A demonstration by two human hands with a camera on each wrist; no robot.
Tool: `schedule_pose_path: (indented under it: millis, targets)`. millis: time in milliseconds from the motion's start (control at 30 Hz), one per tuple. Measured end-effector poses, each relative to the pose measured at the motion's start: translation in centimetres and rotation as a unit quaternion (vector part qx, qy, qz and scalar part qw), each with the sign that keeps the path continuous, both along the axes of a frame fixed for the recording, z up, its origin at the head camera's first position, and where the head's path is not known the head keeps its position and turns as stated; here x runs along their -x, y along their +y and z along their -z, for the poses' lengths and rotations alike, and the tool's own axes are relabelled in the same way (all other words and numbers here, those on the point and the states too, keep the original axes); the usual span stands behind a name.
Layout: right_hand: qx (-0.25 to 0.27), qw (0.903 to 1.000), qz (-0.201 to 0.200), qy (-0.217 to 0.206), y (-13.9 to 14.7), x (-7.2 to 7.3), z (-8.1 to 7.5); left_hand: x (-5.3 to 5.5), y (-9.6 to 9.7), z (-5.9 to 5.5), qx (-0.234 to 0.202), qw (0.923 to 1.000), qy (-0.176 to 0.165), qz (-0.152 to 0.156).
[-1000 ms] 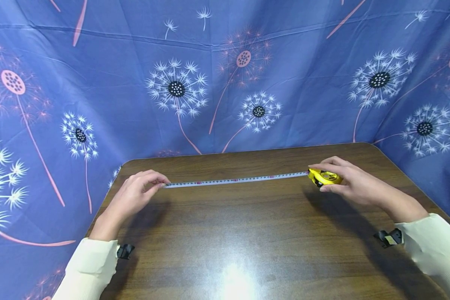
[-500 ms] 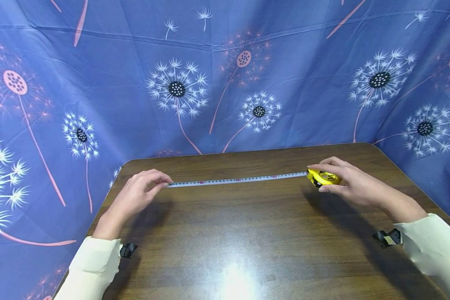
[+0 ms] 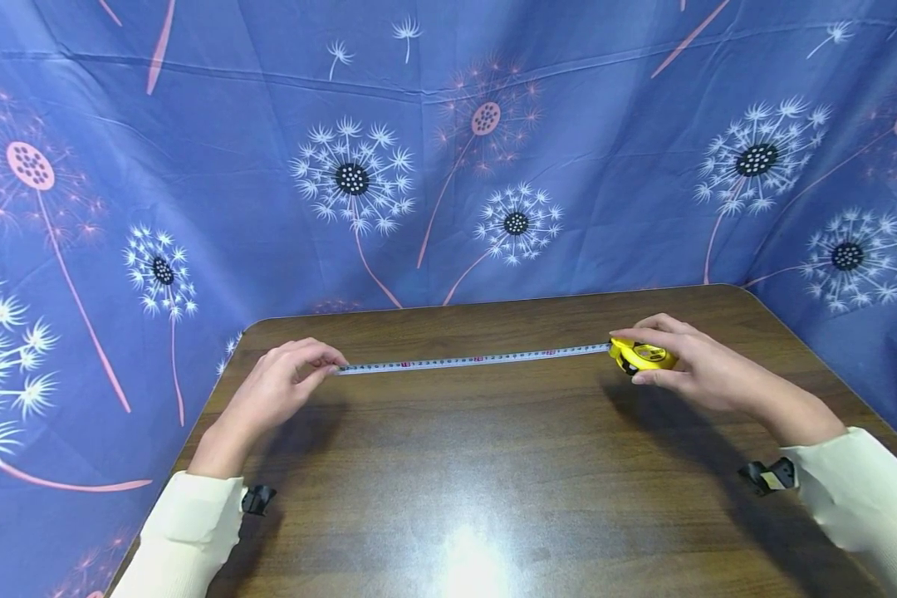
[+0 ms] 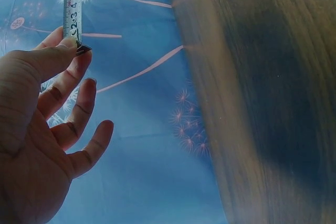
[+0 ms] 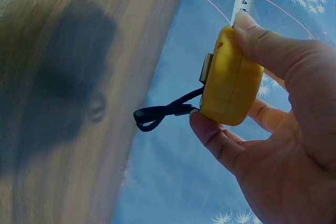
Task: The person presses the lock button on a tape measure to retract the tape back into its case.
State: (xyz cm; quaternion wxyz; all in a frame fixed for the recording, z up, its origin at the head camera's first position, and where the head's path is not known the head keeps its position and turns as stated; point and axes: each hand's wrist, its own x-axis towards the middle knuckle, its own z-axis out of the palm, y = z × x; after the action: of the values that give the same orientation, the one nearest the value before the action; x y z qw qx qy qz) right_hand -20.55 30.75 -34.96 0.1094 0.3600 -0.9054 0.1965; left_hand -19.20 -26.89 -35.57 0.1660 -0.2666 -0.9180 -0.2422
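A yellow tape measure (image 3: 649, 357) is gripped in my right hand (image 3: 706, 365). In the right wrist view the thumb lies at the blade's mouth and fingers support the yellow case (image 5: 231, 85) from below. A black wrist strap (image 5: 165, 111) and a metal clip show on the case. The white blade (image 3: 478, 360) stretches across to my left hand (image 3: 272, 386), raised over the table. There, thumb and index finger pinch the hooked end of the blade (image 4: 72, 9), while the other fingers spread loosely in the left wrist view.
Below both hands lies a brown wood-grain table (image 3: 419, 465) with a bright glare near its front. A blue cloth with dandelion prints (image 3: 433, 166) hangs behind the table and along its sides. Each sleeve carries a black wrist mount (image 3: 257, 500).
My left hand has shifted slightly right and my right hand slightly left, so the exposed blade is a little shorter. Both keep their hold.
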Motion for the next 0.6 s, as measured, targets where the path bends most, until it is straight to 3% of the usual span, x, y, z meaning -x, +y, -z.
schedule_pose_path:
  millis: [600]
  targets:
    - [0.011,0.9999,-0.001,-0.006,-0.65,0.06,0.09,-0.16,0.4,0.01,-0.004,0.9999,-0.011,-0.004]
